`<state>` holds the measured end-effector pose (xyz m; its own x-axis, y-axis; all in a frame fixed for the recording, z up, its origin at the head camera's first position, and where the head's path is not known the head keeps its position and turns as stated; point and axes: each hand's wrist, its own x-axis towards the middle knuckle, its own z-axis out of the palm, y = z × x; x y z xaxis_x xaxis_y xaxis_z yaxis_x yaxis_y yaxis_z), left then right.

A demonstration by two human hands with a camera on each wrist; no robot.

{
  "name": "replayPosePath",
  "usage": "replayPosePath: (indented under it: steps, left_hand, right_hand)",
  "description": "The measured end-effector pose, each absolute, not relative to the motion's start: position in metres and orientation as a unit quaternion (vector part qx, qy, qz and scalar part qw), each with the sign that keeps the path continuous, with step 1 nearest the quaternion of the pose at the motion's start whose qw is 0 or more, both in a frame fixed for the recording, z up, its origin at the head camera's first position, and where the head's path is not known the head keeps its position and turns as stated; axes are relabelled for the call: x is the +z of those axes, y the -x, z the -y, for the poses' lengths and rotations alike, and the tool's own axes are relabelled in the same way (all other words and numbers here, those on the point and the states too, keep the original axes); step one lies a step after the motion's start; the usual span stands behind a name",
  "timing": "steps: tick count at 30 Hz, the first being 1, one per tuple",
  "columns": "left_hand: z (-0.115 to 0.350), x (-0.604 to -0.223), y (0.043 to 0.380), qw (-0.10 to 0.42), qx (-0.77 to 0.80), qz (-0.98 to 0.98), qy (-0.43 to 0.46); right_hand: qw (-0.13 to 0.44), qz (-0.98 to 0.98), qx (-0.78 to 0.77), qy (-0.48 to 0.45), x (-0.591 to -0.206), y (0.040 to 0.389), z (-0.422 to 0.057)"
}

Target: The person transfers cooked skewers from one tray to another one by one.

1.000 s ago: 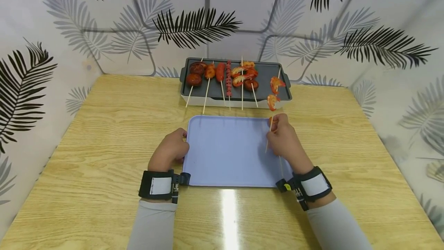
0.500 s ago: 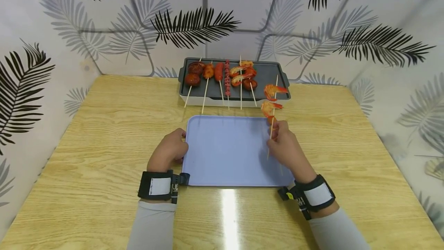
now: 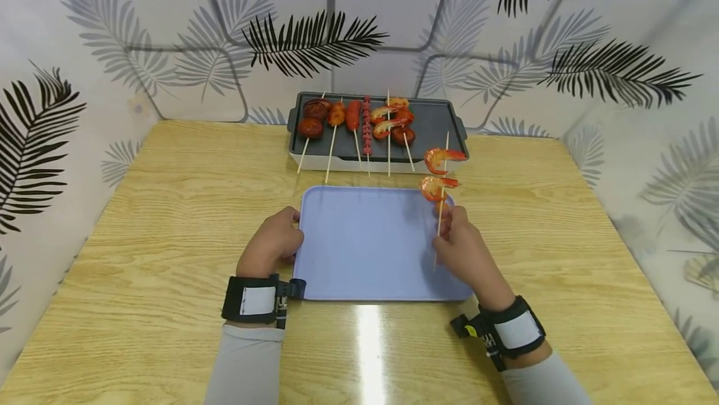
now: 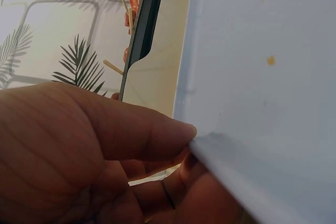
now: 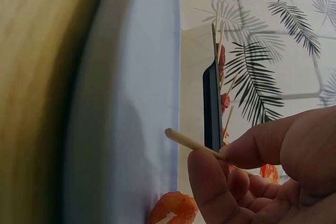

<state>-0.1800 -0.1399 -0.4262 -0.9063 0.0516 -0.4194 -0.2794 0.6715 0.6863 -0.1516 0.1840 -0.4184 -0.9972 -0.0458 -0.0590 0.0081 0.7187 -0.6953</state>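
Observation:
My right hand point(image 3: 465, 244) pinches the thin wooden stick of a shrimp skewer point(image 3: 435, 189) between thumb and fingers. Two orange shrimps show beyond the fingers, tails to the right, and more orange is partly hidden behind the fingertips. The skewer overlaps the right side of a pale blue tray point(image 3: 365, 246) in the head view. Its blunt stick end point(image 5: 181, 139) points over the tray in the right wrist view. At the tray's left side my left hand point(image 3: 275, 238) holds the rim, thumb point(image 4: 163, 132) on top and fingers beneath.
Behind the tray stands a dark grill pan point(image 3: 431, 124) on a white base. Several skewers lie on it: round brown pieces point(image 3: 311, 128), a red sausage point(image 3: 352, 116), a pink skewer point(image 3: 367, 127) and more shrimp point(image 3: 389, 127). Stick ends overhang its front. A leaf-patterned backdrop point(image 3: 185, 37) rises behind the table point(image 3: 168, 218).
My right hand has drawn the shrimp skewer back from the grill pan toward me, and the shrimps have turned so their tails point right. The left hand stays on the tray rim.

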Motion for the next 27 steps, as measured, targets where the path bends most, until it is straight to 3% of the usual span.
replayPosePath:
  steps: [13,27]
  left_hand:
    - [0.140,-0.422,0.179,0.217,0.409,-0.883,0.072]
    - [0.139,-0.423,0.180,0.223,0.413,-0.880,0.074]
  right_hand:
    - [0.066,-0.926,-0.370,0.013,-0.425,0.137,-0.184]
    - [0.033,-0.940,-0.336,0.057,-0.433,0.126,-0.185]
